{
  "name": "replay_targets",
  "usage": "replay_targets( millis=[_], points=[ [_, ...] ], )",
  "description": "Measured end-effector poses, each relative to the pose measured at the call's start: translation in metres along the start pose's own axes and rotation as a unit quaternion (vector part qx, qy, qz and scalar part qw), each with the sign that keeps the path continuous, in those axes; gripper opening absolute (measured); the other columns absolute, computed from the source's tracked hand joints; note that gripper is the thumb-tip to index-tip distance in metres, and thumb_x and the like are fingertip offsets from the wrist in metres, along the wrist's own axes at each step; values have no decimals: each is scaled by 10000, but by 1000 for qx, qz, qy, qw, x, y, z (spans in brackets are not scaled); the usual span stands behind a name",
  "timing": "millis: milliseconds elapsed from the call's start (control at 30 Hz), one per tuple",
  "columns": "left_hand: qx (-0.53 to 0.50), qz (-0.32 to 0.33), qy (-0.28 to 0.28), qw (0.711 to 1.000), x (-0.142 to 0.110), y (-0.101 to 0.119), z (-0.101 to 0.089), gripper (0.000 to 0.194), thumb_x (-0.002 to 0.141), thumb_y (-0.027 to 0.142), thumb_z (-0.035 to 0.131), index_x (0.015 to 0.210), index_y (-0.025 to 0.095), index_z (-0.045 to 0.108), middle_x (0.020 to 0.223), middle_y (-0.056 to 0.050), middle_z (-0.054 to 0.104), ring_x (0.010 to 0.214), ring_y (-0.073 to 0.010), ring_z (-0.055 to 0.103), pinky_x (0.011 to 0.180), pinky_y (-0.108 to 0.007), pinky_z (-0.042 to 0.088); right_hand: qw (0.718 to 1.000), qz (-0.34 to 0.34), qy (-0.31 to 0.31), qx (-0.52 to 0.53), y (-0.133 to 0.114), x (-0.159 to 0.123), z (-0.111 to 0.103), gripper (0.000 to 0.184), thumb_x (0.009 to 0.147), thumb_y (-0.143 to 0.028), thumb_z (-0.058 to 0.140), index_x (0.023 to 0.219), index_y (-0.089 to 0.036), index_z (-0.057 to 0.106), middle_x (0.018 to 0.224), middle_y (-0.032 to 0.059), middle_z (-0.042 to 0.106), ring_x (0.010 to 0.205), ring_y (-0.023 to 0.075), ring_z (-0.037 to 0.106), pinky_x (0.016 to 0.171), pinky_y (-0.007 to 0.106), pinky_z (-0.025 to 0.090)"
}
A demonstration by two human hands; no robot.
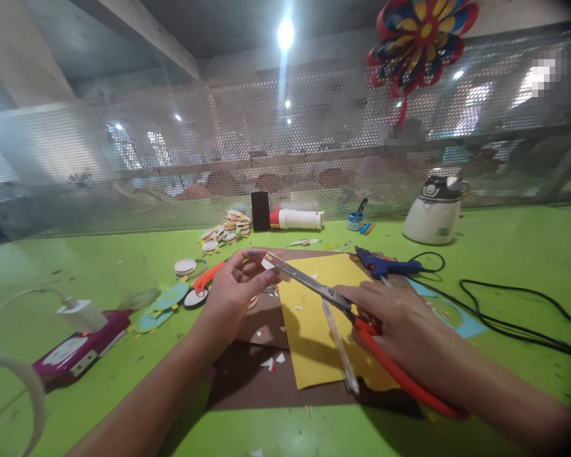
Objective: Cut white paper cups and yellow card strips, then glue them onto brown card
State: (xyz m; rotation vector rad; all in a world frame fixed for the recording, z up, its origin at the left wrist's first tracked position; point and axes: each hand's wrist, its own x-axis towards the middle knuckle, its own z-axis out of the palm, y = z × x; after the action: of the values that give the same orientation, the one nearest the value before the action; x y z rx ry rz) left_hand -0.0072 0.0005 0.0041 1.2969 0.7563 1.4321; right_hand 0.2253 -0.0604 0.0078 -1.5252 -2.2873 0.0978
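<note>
My right hand [385, 311] grips a pair of scissors [321, 289] with red-orange handles. Its blades point up and to the left, and look closed or nearly so. Their tips reach the fingers of my left hand [238, 279], which pinches a small white paper piece [269, 263]; its far side is hidden. Below the hands lie a yellow paper sheet [309, 355] and a brown board [247, 387] strewn with small white and red scraps. On the yellow sheet rests a clear glue stick [340, 349]. An orange-handled tool [209, 276] lies partly behind my left hand.
A blue glue gun [385, 263] with a black cord lies at right, near light-blue paper [457, 317]. Farther back stand a white kettle [433, 219], stacked paper cups [299, 220] and a phone [260, 211]. At left are paper discs [174, 296] and a purple power strip [83, 352].
</note>
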Motion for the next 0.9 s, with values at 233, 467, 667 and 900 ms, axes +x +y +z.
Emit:
replay_targets(
  millis=[233, 467, 667, 900],
  points=[
    [13, 17, -1, 1000, 0, -4, -2, 346, 677, 240, 807, 953, 163, 613, 995, -77, 717, 959, -196, 667, 845, -318, 538, 1000, -3, -3, 8, -1, -1, 0, 474, 791, -29, 453, 1151, -293, 611, 824, 26, 597, 761, 209, 534, 662, 312, 346],
    [21, 23, -2, 1000, -1, -3, 1, 360, 669, 244, 814, 946, 160, 600, 979, -71, 721, 932, -182, 674, 828, -306, 543, 1000, 7, 4, -16, -1, -1, 3, 459, 794, -52, 466, 1159, -287, 616, 855, 37, 606, 777, 219, 541, 665, 317, 347],
    [5, 17, -16, 1000, -2, -3, 2, 324, 697, 243, 797, 935, 158, 595, 1054, -88, 711, 943, -187, 673, 832, -323, 544, 1000, 10, 5, 6, -2, -1, 2, 489, 786, -43, 467, 1179, -301, 604, 862, 29, 613, 811, 221, 553, 698, 328, 370],
    [9, 10, -12, 1000, -2, -3, 1, 329, 685, 247, 807, 933, 162, 607, 928, -51, 719, 878, -169, 681, 795, -291, 542, 1000, 10, -6, 12, 0, -2, 4, 496, 788, -40, 450, 1175, -311, 603, 903, 34, 632, 850, 227, 572, 720, 337, 397]
  ],
)
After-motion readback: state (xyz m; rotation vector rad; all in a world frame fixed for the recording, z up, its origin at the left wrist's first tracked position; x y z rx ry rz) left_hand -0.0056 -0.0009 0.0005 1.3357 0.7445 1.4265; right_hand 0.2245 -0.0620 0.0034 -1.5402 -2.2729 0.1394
